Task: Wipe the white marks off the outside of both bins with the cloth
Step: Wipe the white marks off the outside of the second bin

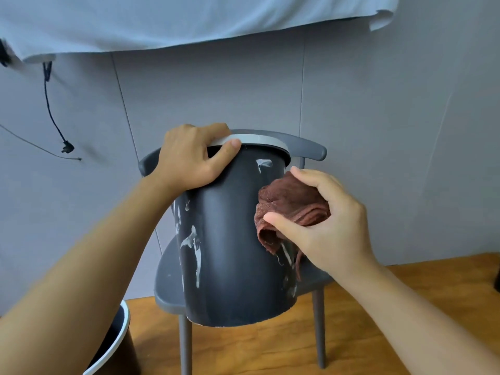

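A dark grey bin [232, 250] with a light grey rim stands tilted on the seat of a grey chair [167, 282]. White marks streak its left side, its upper right and its lower right. My left hand [189, 158] grips the bin's rim, thumb on the outside and fingers over the edge. My right hand [327, 220] holds a bunched brown cloth [286, 209] against the bin's right side. A second dark bin [116, 345] with a white rim stands on the floor at the lower left, partly cut off by the frame.
The chair's backrest [311, 147] curves behind the bin, close to a grey panelled wall. A black cable [52, 115] hangs on the wall at the left. Pale cloth [189, 20] hangs across the top. The floor [270, 347] is wood.
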